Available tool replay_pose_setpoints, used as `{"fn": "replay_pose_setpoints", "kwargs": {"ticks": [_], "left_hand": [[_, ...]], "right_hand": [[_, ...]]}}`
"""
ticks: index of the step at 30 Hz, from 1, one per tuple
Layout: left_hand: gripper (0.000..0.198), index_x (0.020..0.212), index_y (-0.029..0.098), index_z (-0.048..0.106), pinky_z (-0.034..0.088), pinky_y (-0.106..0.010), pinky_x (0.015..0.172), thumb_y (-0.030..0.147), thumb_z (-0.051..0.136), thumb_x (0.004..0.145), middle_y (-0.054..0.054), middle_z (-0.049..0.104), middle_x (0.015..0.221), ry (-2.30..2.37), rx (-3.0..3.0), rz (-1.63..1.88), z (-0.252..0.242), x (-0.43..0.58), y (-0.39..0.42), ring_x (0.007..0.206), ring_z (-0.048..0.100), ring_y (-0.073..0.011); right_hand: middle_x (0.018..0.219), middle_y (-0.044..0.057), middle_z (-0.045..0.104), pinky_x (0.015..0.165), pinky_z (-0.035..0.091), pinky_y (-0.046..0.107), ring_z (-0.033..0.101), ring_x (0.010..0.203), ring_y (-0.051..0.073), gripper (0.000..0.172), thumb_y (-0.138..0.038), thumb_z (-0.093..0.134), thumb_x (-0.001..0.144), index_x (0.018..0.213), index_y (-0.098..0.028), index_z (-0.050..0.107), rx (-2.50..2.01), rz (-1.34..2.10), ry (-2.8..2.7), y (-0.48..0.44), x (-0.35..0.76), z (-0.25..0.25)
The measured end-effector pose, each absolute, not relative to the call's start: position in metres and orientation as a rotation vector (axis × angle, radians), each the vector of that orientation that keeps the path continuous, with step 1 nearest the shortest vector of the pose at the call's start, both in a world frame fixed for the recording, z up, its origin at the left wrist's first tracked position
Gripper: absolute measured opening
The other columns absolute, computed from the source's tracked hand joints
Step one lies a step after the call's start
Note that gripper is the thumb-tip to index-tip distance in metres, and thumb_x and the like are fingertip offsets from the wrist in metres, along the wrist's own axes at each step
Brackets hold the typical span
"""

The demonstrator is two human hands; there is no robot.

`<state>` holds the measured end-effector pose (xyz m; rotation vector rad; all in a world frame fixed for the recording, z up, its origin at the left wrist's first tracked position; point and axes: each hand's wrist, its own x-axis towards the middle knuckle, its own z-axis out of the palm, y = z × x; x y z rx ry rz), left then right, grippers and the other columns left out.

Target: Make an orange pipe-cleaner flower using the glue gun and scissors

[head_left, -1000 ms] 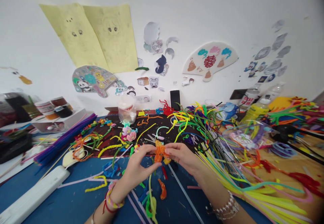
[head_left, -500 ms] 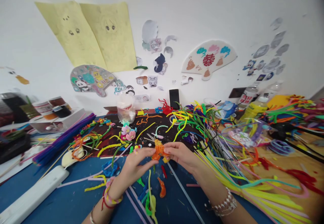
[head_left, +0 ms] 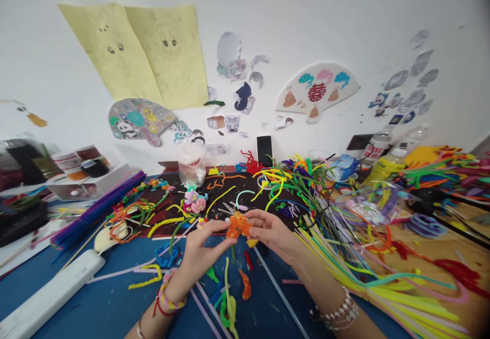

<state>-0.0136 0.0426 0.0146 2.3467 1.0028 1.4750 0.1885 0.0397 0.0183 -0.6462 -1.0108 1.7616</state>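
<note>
Orange and fuzzy, a small flower-like piece with rounded lobes is held up above the blue worktop, between two bare hands. The left hand has its thumb and index finger closed to a narrow pinch on the piece's left lobe; the right hand has its fingers curled, pinching the right side. Nearer the wearer, a curved orange fuzzy piece lies beside a slim translucent stick. A pink fuzzy flower sits beyond the left hand, and long yellow fuzzy stems spread rightward.
</note>
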Motion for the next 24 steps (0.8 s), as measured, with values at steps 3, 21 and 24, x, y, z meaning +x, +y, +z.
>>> {"fn": "replay_pose_setpoints", "kwargs": {"ticks": [3, 21, 24], "left_hand": [[0.030, 0.095, 0.018, 0.064, 0.057, -0.030, 0.070, 0.023, 0.074, 0.067, -0.005, 0.071, 0.084, 1.018, 2.247, 1.497, 0.012, -0.013, 0.042, 0.076, 0.068, -0.0183], [0.028, 0.089, 0.018, 0.067, 0.058, -0.029, 0.064, 0.027, 0.075, 0.065, -0.006, 0.071, 0.080, 1.053, 2.150, 1.604, 0.009, -0.008, 0.036, 0.071, 0.067, -0.0178], [0.027, 0.088, 0.017, 0.067, 0.058, -0.029, 0.064, 0.028, 0.075, 0.064, -0.006, 0.071, 0.079, 1.078, 2.148, 1.601, 0.007, -0.008, 0.037, 0.070, 0.067, -0.0180]], "right_hand": [[0.082, 0.000, 0.069, 0.063, 0.046, 0.022, 0.061, 0.066, 0.009, 0.035, -0.019, 0.078, 0.060, 0.092, -0.019, 0.063, -0.638, 1.747, -0.984, 0.040, 0.186, 0.018], [0.062, -0.005, 0.064, 0.060, 0.043, 0.020, 0.058, 0.056, 0.008, 0.028, -0.019, 0.080, 0.055, 0.075, -0.018, 0.062, -0.667, 1.720, -0.825, 0.035, 0.175, 0.020], [0.061, -0.005, 0.063, 0.061, 0.044, 0.021, 0.058, 0.056, 0.008, 0.027, -0.020, 0.081, 0.055, 0.074, -0.018, 0.061, -0.666, 1.713, -0.835, 0.036, 0.174, 0.019]]}}
